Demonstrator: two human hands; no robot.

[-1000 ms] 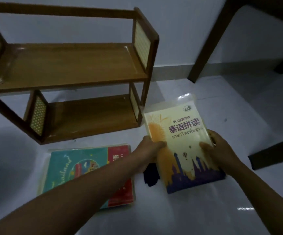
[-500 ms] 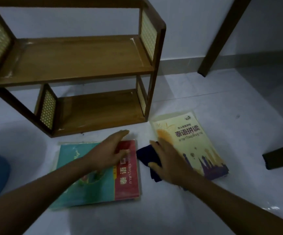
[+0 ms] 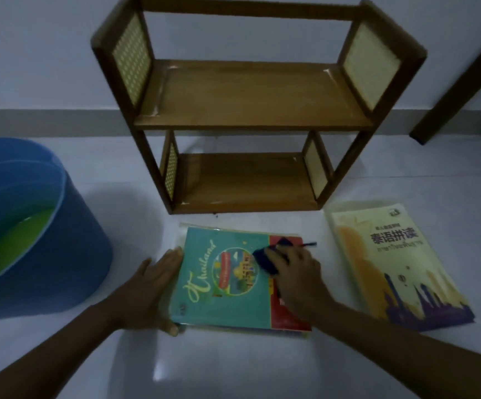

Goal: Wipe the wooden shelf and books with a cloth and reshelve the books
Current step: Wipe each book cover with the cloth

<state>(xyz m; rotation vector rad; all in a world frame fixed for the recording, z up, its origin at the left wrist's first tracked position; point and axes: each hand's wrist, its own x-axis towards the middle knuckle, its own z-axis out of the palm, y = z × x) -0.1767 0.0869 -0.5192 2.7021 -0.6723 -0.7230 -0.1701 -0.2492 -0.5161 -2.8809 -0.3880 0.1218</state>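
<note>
The green book [image 3: 224, 280] in front of the shelf [image 3: 250, 110] now gets wiped, my right hand [image 3: 294, 277] pressing the cloth [image 3: 265, 259], my left hand [image 3: 153, 292] flat holding its edge, yellow book [image 3: 391, 263] done.

Pale, glossy floor [image 3: 233, 370], meeting a light wall with a grey skirting strip at mid-height of the frame. Standing on it, upper centre: a two-tier wooden shelf [image 3: 250, 110] with woven side panels, both boards bare. Lying flat just in front of the shelf, lower centre: a teal-and-red book [image 3: 222, 306] lettered "Thailand", on top of at least one other book whose edges show beneath it. To its right, apart from it: a yellow book [image 3: 391, 263] with a purple skyline, slightly angled. Left edge: a blue tub [image 3: 69, 254] with a green interior. Upper right: a dark wooden furniture leg [image 3: 446, 102] resting on the floor.
</note>
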